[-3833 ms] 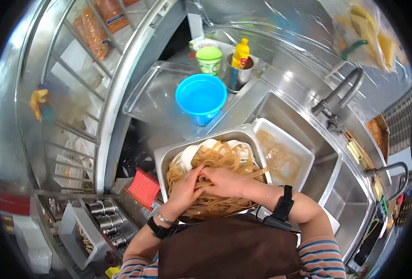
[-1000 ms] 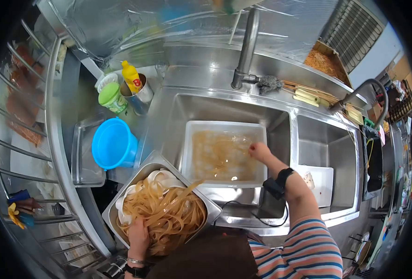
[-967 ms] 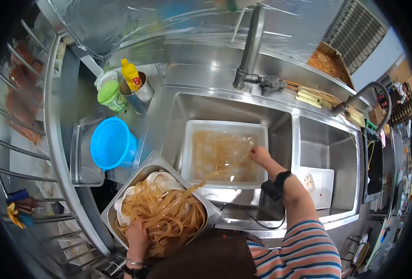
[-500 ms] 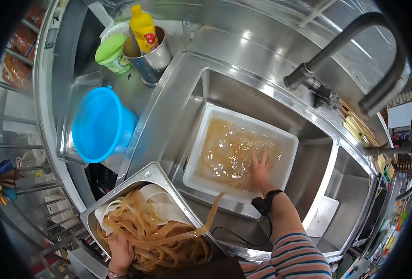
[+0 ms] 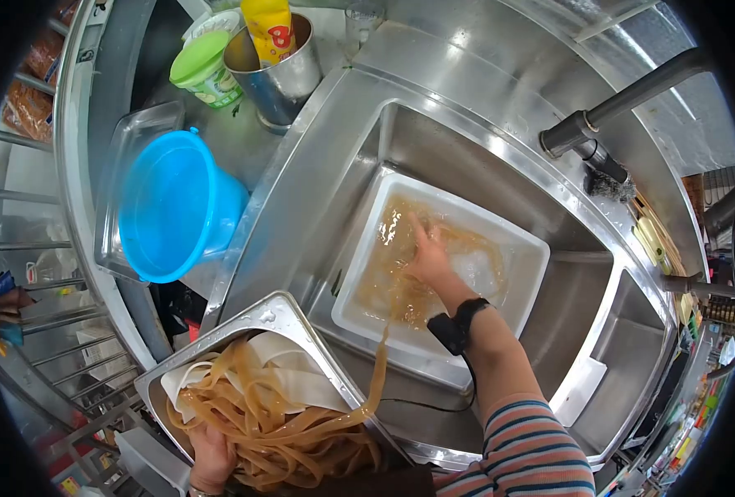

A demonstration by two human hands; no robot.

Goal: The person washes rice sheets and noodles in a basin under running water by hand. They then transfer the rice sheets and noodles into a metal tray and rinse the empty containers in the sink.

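Note:
In the white tub [image 5: 347, 311] of cloudy water, my right hand [image 5: 430, 258] dips in with its fingers apart, among submerged brown strips [image 5: 396, 286]. One long strip [image 5: 379, 373] stretches from the tub across to a metal pan [image 5: 289, 319] at the lower left. That pan holds a heap of wide, flat, glossy brown strips [image 5: 301, 447] and some white sheeting [image 5: 280, 356]. My left hand [image 5: 210, 460] is at the heap's near left side, fingers curled into the strips and partly hidden by them. A black device [image 5: 454, 330] is strapped to my right wrist.
The tub sits inside a steel sink [image 5: 566, 290], with a faucet [image 5: 616, 112] behind at the right. Left of the sink stand a blue bucket [image 5: 218, 219], a steel pot [image 5: 280, 87] with a yellow bottle [image 5: 270, 29], and a green-lidded container [image 5: 206, 66]. A cable [image 5: 434, 406] trails from my wrist.
My right hand has moved left and toward the far side of the tub, and strips in the water have shifted, baring the tub's bottom at right. My left hand stays at the heap.

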